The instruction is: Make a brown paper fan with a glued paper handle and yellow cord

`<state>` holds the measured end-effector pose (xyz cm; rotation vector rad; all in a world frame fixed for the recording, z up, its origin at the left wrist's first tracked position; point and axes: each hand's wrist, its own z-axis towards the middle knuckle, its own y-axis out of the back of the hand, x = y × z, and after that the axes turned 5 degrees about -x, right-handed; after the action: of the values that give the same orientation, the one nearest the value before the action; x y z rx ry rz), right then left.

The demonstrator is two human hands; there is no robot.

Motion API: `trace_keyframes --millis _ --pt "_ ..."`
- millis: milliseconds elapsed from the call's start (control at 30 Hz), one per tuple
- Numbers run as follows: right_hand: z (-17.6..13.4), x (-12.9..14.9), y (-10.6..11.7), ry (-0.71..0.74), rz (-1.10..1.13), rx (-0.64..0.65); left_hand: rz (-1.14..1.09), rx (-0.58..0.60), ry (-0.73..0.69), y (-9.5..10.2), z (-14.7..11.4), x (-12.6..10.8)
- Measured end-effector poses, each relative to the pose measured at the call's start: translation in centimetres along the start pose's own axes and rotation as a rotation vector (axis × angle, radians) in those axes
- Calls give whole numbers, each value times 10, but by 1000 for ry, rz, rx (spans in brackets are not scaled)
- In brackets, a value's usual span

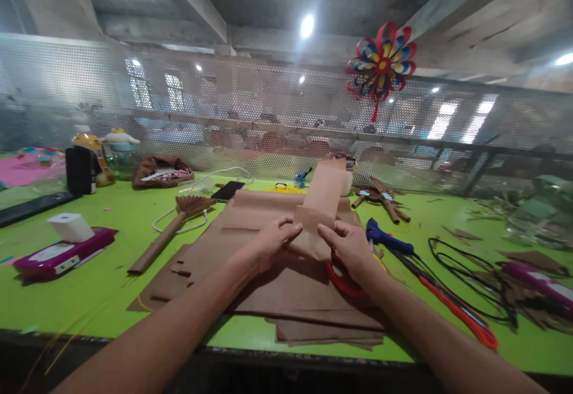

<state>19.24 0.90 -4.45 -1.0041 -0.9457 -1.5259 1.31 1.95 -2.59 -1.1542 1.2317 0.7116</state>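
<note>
A brown kraft paper strip (325,188), its near end folded over, is pinched between both hands above a stack of brown paper sheets (268,286). My left hand (280,242) is closed on the strip's left edge, thumb on top. My right hand (351,251) grips the right edge in the same way. Red-handled scissors (342,280) show beneath my right palm; whether the fingers pass through their loops I cannot tell. Left of the stack lies a rolled paper stem with a pleated fan top (172,233).
On the right lie a blue glue gun (388,237), a red utility knife (461,310) and a looped black cable (470,283). Paper stems (387,203) rest behind them. A purple tissue pack (67,254), a phone (228,191) and bottles (120,149) occupy the left. Perforated metal panels (250,101) stand behind.
</note>
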Motion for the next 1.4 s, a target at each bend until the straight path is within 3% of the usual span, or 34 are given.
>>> trace_keyframes --millis 100,233,433,767,1033,1200,1400 --pt "4 -3 3 24 -26 -47 -33 -63 -84 -1 3 3" --pt "8 -5 3 51 42 -93 -50 -19 -119 -2 3 5" --pt "7 -3 1 130 -17 -186 -49 108 2 0 2 5" --pt "4 7 -1 -119 410 -8 42 15 -6 1 3 9" --pt "17 10 15 -138 506 -161 157 8 32 -1 2 10" --pt "19 9 17 -191 596 -88 242 20 -30 -4 1 7" --pt "21 9 19 -192 638 -90 295 12 -92 -9 -2 8"
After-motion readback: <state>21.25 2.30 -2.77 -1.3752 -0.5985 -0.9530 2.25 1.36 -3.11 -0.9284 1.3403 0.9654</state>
